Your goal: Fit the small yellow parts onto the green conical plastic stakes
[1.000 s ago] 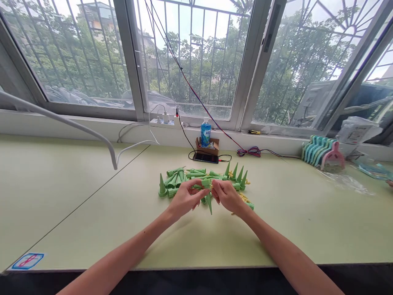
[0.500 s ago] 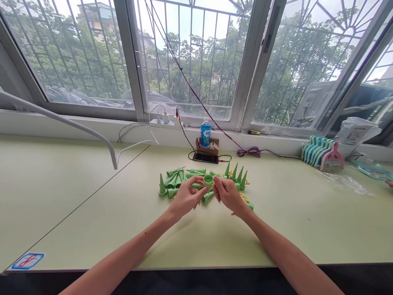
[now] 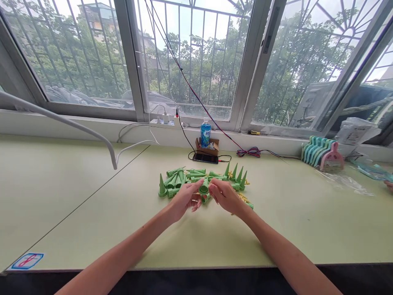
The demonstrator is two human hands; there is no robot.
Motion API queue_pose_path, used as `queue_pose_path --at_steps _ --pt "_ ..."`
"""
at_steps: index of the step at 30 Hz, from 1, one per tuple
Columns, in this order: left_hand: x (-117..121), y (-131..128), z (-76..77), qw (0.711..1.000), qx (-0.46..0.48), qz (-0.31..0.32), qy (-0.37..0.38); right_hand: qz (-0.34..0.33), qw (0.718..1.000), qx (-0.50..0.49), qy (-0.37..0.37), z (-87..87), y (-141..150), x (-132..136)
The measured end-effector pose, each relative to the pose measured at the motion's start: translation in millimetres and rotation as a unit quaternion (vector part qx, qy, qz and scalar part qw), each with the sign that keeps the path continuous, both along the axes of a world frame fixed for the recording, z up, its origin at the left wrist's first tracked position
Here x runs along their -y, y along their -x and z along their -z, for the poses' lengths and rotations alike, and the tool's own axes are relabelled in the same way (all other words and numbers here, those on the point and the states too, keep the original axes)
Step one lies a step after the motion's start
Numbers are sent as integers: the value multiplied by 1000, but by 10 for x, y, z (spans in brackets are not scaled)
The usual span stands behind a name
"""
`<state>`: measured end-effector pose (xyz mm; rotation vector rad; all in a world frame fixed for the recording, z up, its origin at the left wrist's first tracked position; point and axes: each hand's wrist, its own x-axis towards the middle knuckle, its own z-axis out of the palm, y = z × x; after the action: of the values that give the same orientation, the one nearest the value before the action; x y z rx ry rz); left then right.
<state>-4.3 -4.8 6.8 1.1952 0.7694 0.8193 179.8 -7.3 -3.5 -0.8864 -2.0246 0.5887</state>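
Note:
My left hand (image 3: pixel 184 199) grips a green plastic watering spike (image 3: pixel 203 189), its round hollow end turned toward me. Close against the spike's right side is my right hand (image 3: pixel 224 194), fingers pinched together; whatever is between them is too small or hidden to name. Behind the hands lies a loose heap of similar green spikes (image 3: pixel 177 180). One spike (image 3: pixel 162 187) stands point up at the left of the heap, and several more (image 3: pixel 238 176) stand at the right. Small yellow pieces (image 3: pixel 244 198) lie near my right wrist.
At the back, a blue bottle (image 3: pixel 205 133) stands in a small cardboard box (image 3: pixel 217 146) behind a phone (image 3: pixel 205 158). Coiled cable (image 3: pixel 249 152) lies nearby. Small hangers (image 3: pixel 317 150) stand at right. A white tube (image 3: pixel 92 131) juts in from the left. Another person's hand (image 3: pixel 389 185) shows at the right edge.
The held spike has tipped and moved slightly left and down, its hollow end now lower and facing me more. My right hand has turned, its fingers curling down beside it.

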Motion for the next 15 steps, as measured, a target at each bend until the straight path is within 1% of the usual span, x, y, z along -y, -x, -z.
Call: queue_pose_path --at_steps 4,7,11,15 --pt "10 9 -5 1000 4 -9 -20 -3 1000 1 9 0 -15 0" --pt "11 20 2 999 -12 -11 -47 -6 1000 2 8 15 -17 -4" --pt "26 23 10 992 -52 -22 -115 12 1000 -15 17 47 -1 -20" --pt "53 3 17 974 -99 -30 -202 37 998 -31 47 63 13 -39"
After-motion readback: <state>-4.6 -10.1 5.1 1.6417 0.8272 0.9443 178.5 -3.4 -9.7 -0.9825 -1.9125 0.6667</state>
